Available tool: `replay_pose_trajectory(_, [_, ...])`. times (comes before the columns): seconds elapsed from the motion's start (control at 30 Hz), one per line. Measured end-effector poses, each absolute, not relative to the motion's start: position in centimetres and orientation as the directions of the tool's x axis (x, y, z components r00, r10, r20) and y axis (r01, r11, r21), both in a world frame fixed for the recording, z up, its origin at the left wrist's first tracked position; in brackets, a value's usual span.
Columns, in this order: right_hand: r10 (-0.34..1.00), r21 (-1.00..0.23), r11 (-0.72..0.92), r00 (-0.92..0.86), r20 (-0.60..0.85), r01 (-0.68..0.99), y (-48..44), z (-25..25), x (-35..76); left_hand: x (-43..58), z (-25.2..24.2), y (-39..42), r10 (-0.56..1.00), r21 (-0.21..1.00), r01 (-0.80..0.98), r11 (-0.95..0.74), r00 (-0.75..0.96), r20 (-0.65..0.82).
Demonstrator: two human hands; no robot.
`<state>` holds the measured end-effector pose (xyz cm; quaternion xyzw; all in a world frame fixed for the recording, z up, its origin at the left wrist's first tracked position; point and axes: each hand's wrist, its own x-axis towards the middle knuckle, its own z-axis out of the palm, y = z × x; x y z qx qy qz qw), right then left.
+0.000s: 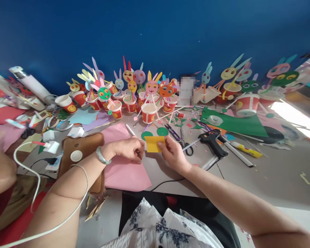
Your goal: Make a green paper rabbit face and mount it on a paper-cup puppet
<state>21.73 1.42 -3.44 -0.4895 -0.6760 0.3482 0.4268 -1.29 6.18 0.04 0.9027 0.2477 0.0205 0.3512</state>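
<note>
A small yellow paper rectangle (153, 144) is pinched between the thumb and fingers of my right hand (174, 153), above the table. My left hand (130, 148) is closed with curled fingers close to the paper's left edge; whatever lies in them is hidden. Just behind that hand a white pen (129, 128) shows, and I cannot tell whether it touches the fingers. Pink paper sheets (129, 175) lie under my left hand. Two green paper discs, one being the right disc (162, 131), lie behind the yellow piece.
Paper cups with animal-face figures, like one pink rabbit (152, 87), line the blue wall. Purple-handled snips (172, 132), black-handled scissors (188, 148) and a glue gun (214, 143) lie rightward. A brown case (67, 151) and white cable (28, 143) are leftward, beside another person's arm (1, 168).
</note>
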Motion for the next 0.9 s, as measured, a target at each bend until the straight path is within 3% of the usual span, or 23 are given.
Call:
replay_pose_trajectory(0.17, [0.991, -0.97, 0.091, -0.114, 0.067, 0.223, 2.2, -3.1, 22.0, -1.5, 0.2, 6.3, 0.475, 0.708, 0.376, -0.598, 0.878, -0.064])
replay_pose_trajectory(0.4, [0.986, -0.985, 0.153, 0.056, 0.158, 0.078, 3.0, -2.4, 22.8, -2.2, 1.1, 6.6, 0.463, 0.648, 0.449, -0.615, 0.871, -0.165])
replay_pose_trajectory(0.53, [0.987, -0.975, 0.131, -0.115, 0.112, 0.179, 2.3, -3.1, 22.4, -1.9, 0.9, 6.2, 0.449, 0.551, 0.495, -0.672, 0.864, -0.228])
replay_pose_trajectory(0.63, [0.967, -0.93, 0.203, -0.211, 0.142, 0.305, 1.5, -3.2, 22.0, -2.0, 0.1, 6.2, 0.451, 0.533, 0.485, -0.693, 0.869, -0.205])
replay_pose_trajectory(0.9, [0.94, -0.836, 0.323, -0.253, 0.228, 0.444, 1.7, -3.2, 22.0, -2.4, 0.0, 6.6, 0.432, 0.508, 0.483, -0.713, 0.874, -0.224])
